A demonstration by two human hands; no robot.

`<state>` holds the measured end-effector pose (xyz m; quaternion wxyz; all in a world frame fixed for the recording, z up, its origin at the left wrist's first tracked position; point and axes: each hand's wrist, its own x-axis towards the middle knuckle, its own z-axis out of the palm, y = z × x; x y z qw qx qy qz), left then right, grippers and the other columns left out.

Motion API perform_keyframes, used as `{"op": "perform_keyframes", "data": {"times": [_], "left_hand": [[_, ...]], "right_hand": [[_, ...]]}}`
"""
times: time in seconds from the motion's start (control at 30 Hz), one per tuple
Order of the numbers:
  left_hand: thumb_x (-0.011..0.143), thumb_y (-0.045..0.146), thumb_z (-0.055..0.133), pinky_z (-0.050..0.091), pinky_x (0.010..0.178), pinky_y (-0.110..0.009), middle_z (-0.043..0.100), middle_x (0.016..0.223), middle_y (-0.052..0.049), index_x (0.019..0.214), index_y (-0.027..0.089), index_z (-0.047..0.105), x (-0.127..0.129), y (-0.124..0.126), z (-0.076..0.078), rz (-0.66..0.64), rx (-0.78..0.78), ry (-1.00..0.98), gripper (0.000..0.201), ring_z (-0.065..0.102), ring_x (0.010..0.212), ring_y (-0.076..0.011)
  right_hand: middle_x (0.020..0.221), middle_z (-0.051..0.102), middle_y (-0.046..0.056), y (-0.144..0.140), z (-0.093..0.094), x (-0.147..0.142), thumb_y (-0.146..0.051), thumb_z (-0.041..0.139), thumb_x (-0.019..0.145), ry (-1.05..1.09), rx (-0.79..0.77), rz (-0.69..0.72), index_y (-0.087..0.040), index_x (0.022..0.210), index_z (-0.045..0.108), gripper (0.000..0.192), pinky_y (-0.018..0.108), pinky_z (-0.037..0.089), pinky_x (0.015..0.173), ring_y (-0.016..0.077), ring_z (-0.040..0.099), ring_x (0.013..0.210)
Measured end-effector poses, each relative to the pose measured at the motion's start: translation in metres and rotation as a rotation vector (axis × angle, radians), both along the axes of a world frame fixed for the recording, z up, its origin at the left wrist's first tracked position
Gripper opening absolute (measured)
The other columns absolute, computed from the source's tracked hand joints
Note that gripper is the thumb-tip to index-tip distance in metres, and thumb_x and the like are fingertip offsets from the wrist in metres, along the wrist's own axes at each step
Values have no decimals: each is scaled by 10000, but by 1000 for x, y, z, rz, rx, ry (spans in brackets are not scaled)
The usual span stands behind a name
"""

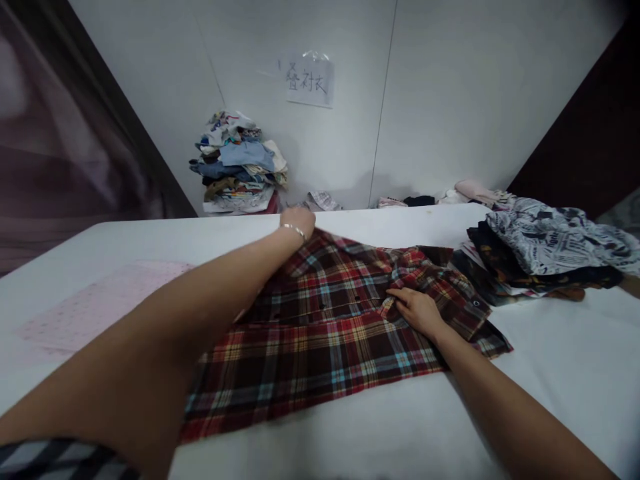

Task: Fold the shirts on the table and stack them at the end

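Keep your right hand (417, 310) flat, fingers open, pinning the plaid shirt (325, 333) — left hand (299, 221) grips its far edge, so pull evenly.

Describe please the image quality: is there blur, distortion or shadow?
Head view: wide-angle bending curves the white table edge; the left forearm looms large and soft; the left hand and right hand on the plaid shirt are fairly sharp; the corners darken; lighting is even, shadows faint.
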<state>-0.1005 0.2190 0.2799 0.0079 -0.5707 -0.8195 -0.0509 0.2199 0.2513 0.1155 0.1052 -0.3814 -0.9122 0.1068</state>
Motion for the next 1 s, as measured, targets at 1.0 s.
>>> {"op": "perform_keyframes", "data": {"times": [1.0], "left_hand": [[751, 525, 546, 471, 1009, -467, 659, 1207, -29, 1055, 323, 679, 46, -262, -131, -130, 318, -457, 388, 585, 1156, -293]], "right_hand": [[1061, 709, 44, -9, 81, -2, -195, 453, 904, 66, 28, -81, -228, 1110, 664, 297, 293, 481, 865, 190, 651, 965]]}}
